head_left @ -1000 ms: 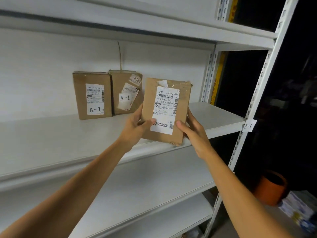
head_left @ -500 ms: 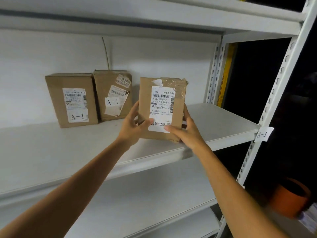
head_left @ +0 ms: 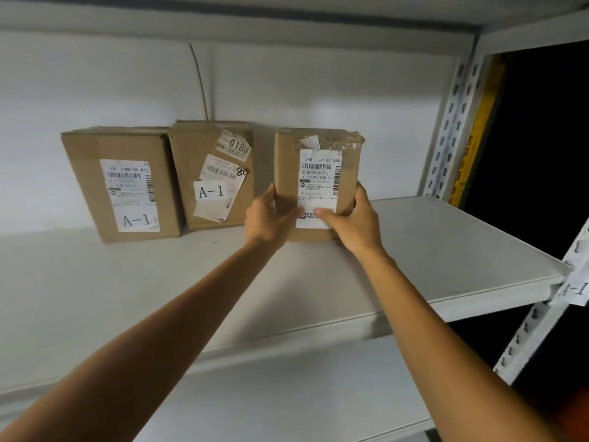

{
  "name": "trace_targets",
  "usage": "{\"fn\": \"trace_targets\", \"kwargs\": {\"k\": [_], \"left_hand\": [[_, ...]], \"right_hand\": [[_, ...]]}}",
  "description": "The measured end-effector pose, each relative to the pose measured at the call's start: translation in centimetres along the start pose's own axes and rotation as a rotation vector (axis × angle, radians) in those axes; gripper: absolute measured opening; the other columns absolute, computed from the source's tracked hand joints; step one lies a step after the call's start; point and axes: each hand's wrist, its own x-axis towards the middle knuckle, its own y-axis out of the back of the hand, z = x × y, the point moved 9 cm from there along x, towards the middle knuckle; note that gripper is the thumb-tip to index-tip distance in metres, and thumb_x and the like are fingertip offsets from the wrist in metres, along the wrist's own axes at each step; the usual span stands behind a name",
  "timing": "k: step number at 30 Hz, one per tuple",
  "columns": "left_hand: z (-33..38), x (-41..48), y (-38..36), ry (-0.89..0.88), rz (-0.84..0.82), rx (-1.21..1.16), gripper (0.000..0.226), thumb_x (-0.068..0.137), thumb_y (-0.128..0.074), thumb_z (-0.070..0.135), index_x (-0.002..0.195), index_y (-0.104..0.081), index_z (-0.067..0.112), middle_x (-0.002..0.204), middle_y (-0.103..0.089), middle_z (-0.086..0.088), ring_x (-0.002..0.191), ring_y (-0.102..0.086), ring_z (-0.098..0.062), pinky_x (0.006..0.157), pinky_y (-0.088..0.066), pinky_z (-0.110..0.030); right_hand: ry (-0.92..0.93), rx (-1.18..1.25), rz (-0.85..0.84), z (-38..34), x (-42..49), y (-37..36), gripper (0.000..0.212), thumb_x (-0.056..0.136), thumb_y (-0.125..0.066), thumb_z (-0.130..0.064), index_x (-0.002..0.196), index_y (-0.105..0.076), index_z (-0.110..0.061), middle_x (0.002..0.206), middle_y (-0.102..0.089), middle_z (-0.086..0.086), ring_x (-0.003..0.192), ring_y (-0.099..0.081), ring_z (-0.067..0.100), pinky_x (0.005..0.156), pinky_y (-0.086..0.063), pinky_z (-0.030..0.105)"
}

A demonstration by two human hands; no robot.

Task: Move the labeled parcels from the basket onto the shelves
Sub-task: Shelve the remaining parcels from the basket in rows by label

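Note:
A brown cardboard parcel (head_left: 315, 173) with a white shipping label stands upright at the back of the white shelf (head_left: 430, 250). My left hand (head_left: 267, 218) grips its lower left edge and my right hand (head_left: 353, 221) grips its lower right edge, covering the bottom of the label. To its left stand two more brown parcels, each marked A-1: one (head_left: 213, 177) right beside it and one (head_left: 124, 186) farther left. The basket is out of view.
The white back wall is just behind the parcels. A perforated white upright (head_left: 452, 122) bounds the shelf on the right, with an A-1 tag (head_left: 573, 288) on the front post. Another shelf lies overhead and one below (head_left: 287, 403).
Both hands carried the parcel from above the shelf's front edge back toward the wall, and it now stands in line with the other two parcels. The camera moved closer.

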Motion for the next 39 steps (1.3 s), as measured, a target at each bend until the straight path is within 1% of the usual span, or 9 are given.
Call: {"fn": "trace_targets", "kwargs": {"k": [5,9,12,14,21,24,30,34,39], "left_hand": [[-0.1,2.5,-0.3,-0.121,0.120,0.087,0.039,0.085,-0.060,0.022,0.123,-0.053,0.022,0.110,-0.064,-0.002,0.096,-0.062,-0.021,0.081,-0.055,-0.040],[2.3,2.4,0.0,-0.433,0.175,0.173,0.055,0.095,-0.050,0.007,0.143,-0.031,0.026,0.140,-0.039,0.000,0.120,-0.045,-0.006,0.096,-0.045,-0.021],[3.5,2.2,-1.8,-0.698,0.176,0.623,0.075,0.080,-0.064,-0.003,0.147,-0.034,0.013,0.153,-0.018,-0.021,0.138,-0.026,-0.041,0.106,-0.036,-0.050],[2.9,2.6,-3.5,-0.802,0.110,0.931,0.076,0.081,-0.067,0.007,0.148,-0.030,0.015,0.157,-0.013,-0.019,0.143,-0.018,-0.041,0.113,-0.016,-0.050],[2.0,3.1,-5.4,-0.820,0.083,1.148,0.066,0.084,-0.058,0.004,0.146,-0.034,0.007,0.155,-0.022,-0.021,0.144,-0.012,-0.035,0.116,-0.010,-0.050],[1.8,3.0,-5.5,-0.747,-0.001,1.194,0.070,0.088,-0.053,0.004,0.150,-0.021,0.010,0.159,-0.006,-0.018,0.146,0.004,-0.034,0.117,0.003,-0.047],[3.1,2.2,-4.4,-0.554,-0.213,0.979,0.071,0.093,-0.052,0.031,0.153,-0.013,0.025,0.160,0.014,-0.004,0.144,0.024,-0.021,0.116,0.010,-0.037],[4.1,1.1,-5.1,-0.436,-0.432,0.574,0.058,0.092,-0.057,0.025,0.146,-0.036,0.023,0.159,-0.018,-0.002,0.148,-0.005,-0.024,0.120,-0.014,-0.043],[5.6,-2.6,-7.3,-0.377,-0.665,0.325,0.047,0.096,-0.054,0.026,0.141,-0.043,0.029,0.147,-0.042,-0.003,0.137,-0.035,-0.022,0.106,-0.025,-0.025]], "right_hand": [[-0.031,-0.044,-0.007,1.0,3.2,-1.9,0.080,0.074,-0.081,-0.035,0.140,-0.036,-0.023,0.126,-0.063,-0.004,0.112,-0.061,0.021,0.092,-0.050,0.032],[-0.035,-0.038,-0.025,1.8,5.0,-3.1,0.082,0.073,-0.082,-0.037,0.140,-0.036,-0.024,0.124,-0.064,-0.004,0.112,-0.060,0.021,0.097,-0.050,0.037],[-0.028,-0.085,-0.060,1.7,6.5,-3.7,0.078,0.073,-0.082,-0.038,0.137,-0.040,-0.025,0.124,-0.064,-0.004,0.113,-0.061,0.023,0.096,-0.049,0.036],[-0.019,-0.117,-0.062,1.6,7.2,-4.1,0.074,0.071,-0.083,-0.040,0.133,-0.044,-0.026,0.122,-0.065,-0.004,0.111,-0.061,0.022,0.094,-0.049,0.035],[0.002,-0.136,-0.062,2.4,8.1,-4.1,0.070,0.068,-0.083,-0.043,0.128,-0.050,-0.026,0.120,-0.065,-0.005,0.109,-0.061,0.020,0.093,-0.051,0.038],[-0.084,-0.119,-0.065,2.7,7.6,-4.0,0.061,0.073,-0.081,-0.038,0.124,-0.051,-0.022,0.119,-0.065,-0.004,0.108,-0.061,0.019,0.093,-0.048,0.034],[-0.241,0.230,-0.110,2.3,5.4,-1.8,0.038,0.084,-0.069,-0.018,0.120,-0.061,-0.013,0.115,-0.068,0.005,0.101,-0.066,0.020,0.084,-0.055,0.036],[-0.155,0.001,-0.063,0.8,2.3,2.9,0.039,0.091,-0.063,-0.026,0.128,-0.058,-0.016,0.132,-0.057,0.001,0.118,-0.053,0.015,0.089,-0.039,0.023],[-0.136,-0.251,0.061,-0.2,-3.6,8.6,0.049,0.092,-0.061,-0.032,0.138,-0.050,-0.018,0.145,-0.045,0.002,0.133,-0.042,0.019,0.107,-0.035,0.027]]}}
